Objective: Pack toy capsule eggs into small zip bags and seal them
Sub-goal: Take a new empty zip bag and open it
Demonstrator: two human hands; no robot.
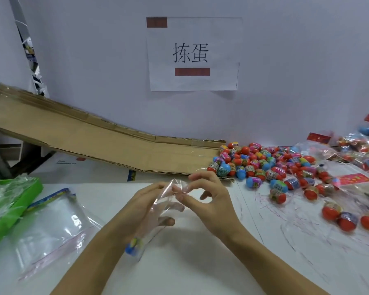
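White paper sheet point(193, 54) on the far wall with two black Chinese characters "拣蛋", red blocks above and below them unreadable, capsule egg labels too blurred to read

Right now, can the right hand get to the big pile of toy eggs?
Probably yes. The pile of capsule eggs lies open just beyond the right hand, nothing between them, but that hand is pinching the clear zip bag.

One head-worn view looks forward and down, close over the table point(200, 262).
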